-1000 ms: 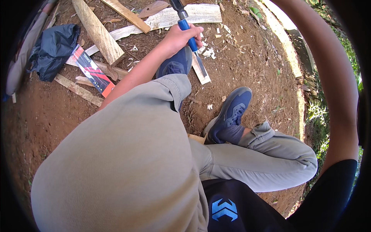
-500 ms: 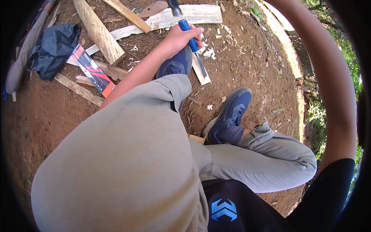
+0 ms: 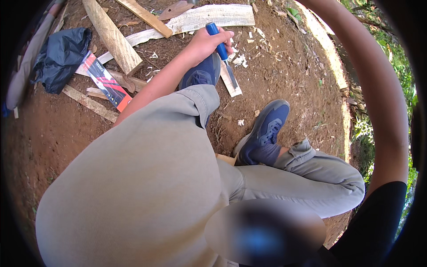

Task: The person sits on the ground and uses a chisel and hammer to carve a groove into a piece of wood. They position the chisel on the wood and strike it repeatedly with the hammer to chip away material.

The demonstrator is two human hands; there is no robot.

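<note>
- Chisel [image 3: 223, 52]: it slants from the left hand [image 3: 208, 43] down over a pale strip [image 3: 234, 92], beside the left shoe [image 3: 199, 74]. Its tip is near the strip's lower end; whether the edge bites in, I cannot tell.
- The left fingers are wrapped around the blue handle, probably to hold the blade's angle. The handle's top pokes out bare above the fist, likely to keep skin away from blows.
- The strip lies right against the shoe, perhaps so the foot can stop it sliding; whether the sole presses on it is hidden.
- The right shoe [image 3: 266, 129] is set well apart from the blade, which would suit both balance and safety.
- The right arm [image 3: 386, 95] is raised, its hand beyond the upper edge, so I cannot tell its grip.
- Package [image 3: 106, 82], bag [image 3: 62, 58] and plank [image 3: 113, 38] lie to the left, seemingly out of the way; chips [image 3: 240, 60] lie just beyond the handle.
- One second ago the hammer was at or just off the handle's top, then a little above it; now only a grey sliver [image 3: 192, 2], probably its head, shows at the upper edge.
- Chisel, left hand and strip look unmoved; the shirt front, sharp earlier, is now a blur.
</note>
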